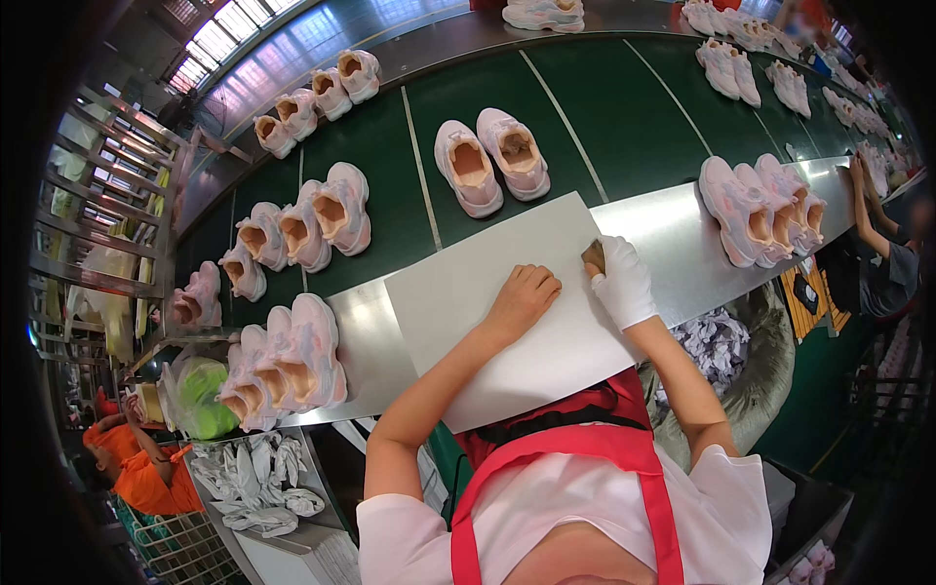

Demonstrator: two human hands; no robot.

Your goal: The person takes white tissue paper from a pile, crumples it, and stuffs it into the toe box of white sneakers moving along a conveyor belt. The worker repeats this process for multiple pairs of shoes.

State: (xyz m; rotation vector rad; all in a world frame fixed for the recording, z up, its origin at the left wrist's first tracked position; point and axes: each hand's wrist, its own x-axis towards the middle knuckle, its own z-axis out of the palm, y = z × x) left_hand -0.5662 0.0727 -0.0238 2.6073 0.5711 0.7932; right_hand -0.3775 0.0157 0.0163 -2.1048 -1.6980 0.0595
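Red apron straps [585, 448] lie nearest, above them two hands on a white board [507, 322].

Bare left hand [524, 297] rests curled, fingers pressed together, on the board's middle; gloved right hand [621, 283] pinches a small brown piece [593, 256] at the board's far right edge. No shoe lies on the board, so work on a next pair looks not yet begun. Beyond the board a pink pair [490, 161] waits on the green belt [604, 117]; right of the board more pink shoes [760, 210] stand bunched.
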